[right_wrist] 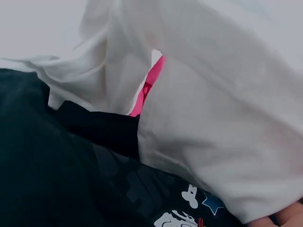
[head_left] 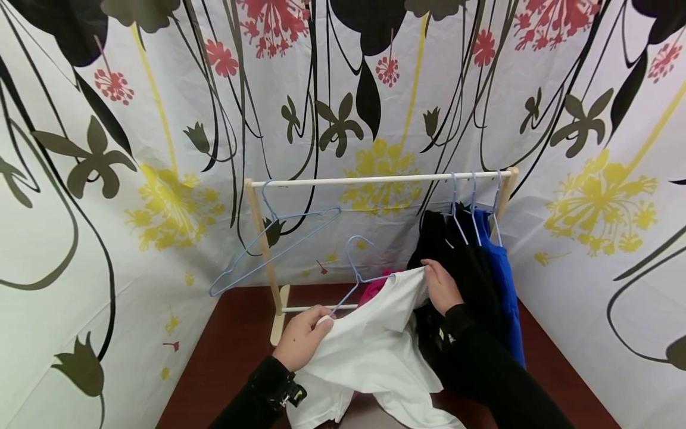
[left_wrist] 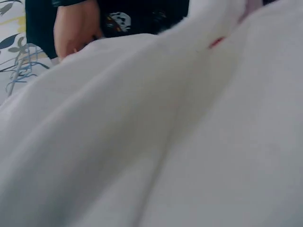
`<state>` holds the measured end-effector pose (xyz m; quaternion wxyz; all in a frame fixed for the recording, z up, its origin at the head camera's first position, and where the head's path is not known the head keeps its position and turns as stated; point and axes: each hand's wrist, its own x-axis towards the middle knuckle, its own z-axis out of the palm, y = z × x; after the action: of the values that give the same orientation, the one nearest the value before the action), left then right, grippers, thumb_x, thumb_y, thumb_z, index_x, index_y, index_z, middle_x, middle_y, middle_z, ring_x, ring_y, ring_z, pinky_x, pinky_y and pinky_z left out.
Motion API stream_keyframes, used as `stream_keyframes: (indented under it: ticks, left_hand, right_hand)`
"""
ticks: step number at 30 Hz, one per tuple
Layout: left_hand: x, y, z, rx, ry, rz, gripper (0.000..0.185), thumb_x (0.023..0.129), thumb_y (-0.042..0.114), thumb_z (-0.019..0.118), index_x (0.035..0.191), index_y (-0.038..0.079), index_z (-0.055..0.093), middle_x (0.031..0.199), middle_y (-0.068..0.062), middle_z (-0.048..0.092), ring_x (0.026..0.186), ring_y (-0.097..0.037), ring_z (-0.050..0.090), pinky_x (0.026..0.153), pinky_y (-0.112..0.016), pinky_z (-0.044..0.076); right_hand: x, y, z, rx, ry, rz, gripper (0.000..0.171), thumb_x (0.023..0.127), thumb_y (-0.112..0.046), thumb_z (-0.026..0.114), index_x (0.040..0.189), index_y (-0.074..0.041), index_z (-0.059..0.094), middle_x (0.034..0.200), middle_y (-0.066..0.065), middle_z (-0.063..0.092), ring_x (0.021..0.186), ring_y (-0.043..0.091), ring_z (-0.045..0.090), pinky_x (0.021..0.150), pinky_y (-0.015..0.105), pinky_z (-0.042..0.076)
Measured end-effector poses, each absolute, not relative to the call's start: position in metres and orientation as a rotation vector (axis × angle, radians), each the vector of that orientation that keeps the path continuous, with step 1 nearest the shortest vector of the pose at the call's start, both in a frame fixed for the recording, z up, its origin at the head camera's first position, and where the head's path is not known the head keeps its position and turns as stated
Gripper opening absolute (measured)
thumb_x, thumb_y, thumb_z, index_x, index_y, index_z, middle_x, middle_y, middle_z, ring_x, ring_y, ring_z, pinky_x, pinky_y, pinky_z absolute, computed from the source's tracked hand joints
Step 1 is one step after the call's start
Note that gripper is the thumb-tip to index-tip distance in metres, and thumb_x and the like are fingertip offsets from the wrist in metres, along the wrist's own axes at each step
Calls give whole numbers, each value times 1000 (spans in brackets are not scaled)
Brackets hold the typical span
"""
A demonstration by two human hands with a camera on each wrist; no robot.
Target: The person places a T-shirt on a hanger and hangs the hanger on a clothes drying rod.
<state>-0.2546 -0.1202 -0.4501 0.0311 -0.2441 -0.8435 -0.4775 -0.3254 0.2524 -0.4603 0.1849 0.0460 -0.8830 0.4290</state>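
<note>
A white short-sleeved shirt (head_left: 370,339) hangs spread between my two hands, with a light blue wire hanger (head_left: 358,277) partly inside its neck. My left hand (head_left: 304,338) pinches the shirt's left shoulder, close to the hanger's lower arm. At the other shoulder my right hand (head_left: 442,288) grips the cloth with thumb and fingers. The hanger's hook stands free above the collar, while the rest of its right arm is hidden under the fabric. White cloth (left_wrist: 156,123) fills most of the left wrist view. Fingertips (right_wrist: 289,215) show at the shirt's edge in the right wrist view.
A wooden clothes rack (head_left: 370,179) stands on the dark red table (head_left: 200,369). An unused blue hanger (head_left: 276,217) hangs at its left end. Black clothes (head_left: 439,238) and a blue garment (head_left: 504,286) hang at the right. Pink cloth (head_left: 371,291) lies behind the shirt.
</note>
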Motion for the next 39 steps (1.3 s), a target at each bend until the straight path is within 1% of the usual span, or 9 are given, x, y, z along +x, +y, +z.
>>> stream_keyframes:
  ticks: [4,8,12,16,19,25,28,34,39]
  left_hand:
    - [-254,-109,-440,-767,-2545,-1629,20,106,24,56,121,15,64,119,-1,67,100,-18,63,85,-38,49]
    - [-253,-87,-430,-788,-2460,-1811,31,104,11,56,134,7,57,134,-11,59,117,-26,57,96,-43,45]
    - [-249,-56,-419,-794,-2391,-1976,41,99,0,53,140,3,52,138,-15,55,122,-29,54,99,-46,44]
    - [-245,-22,-408,-766,-2368,-2004,51,93,-3,53,144,4,50,138,-16,51,117,-29,54,98,-45,44]
    - [-241,-3,-400,-802,-2438,-1925,64,91,1,56,153,8,42,149,-15,41,129,-28,45,105,-47,38]
    - [-242,18,-381,-944,-2490,-1916,75,93,9,57,161,17,26,164,-4,26,147,-19,25,117,-43,23]
    - [-245,26,-370,-926,-2473,-1997,72,97,9,54,161,22,24,165,2,24,148,-16,23,118,-41,21]
    - [-254,49,-353,-919,-2217,-2339,69,102,6,49,162,20,17,167,3,14,151,-14,12,121,-40,14]
    - [-264,68,-345,-922,-2157,-2393,68,103,6,47,162,19,15,167,4,13,151,-12,10,121,-37,13]
  right_hand:
    - [-320,252,-454,80,-2487,1290,53,112,-27,33,159,-4,23,157,28,28,142,46,30,113,55,26]
    - [-314,233,-441,130,-2496,1299,61,110,-27,43,162,-9,18,158,28,25,140,48,32,109,57,32]
    - [-305,200,-421,317,-2524,1424,68,108,-32,48,163,-14,12,161,27,21,141,49,34,108,57,36]
    - [-297,175,-401,396,-2510,1678,71,110,-39,41,164,-22,-2,167,22,7,146,43,28,109,54,38]
    - [-295,168,-390,356,-2436,1820,70,111,-41,34,162,-23,-11,168,18,-1,150,39,20,112,54,33]
    - [-299,174,-374,278,-2342,1805,68,111,-46,20,161,-17,-15,169,11,-7,153,26,-2,121,44,3]
    - [-301,177,-365,294,-2286,1792,66,111,-46,19,161,-19,-14,169,8,-8,153,23,-5,121,44,1]
    - [-303,182,-348,396,-2188,1867,63,111,-46,18,161,-26,-14,169,5,-13,153,21,-10,121,47,0]
    - [-310,193,-339,397,-2109,1926,61,112,-36,21,161,-23,-12,168,5,-14,153,22,-11,121,45,-2]
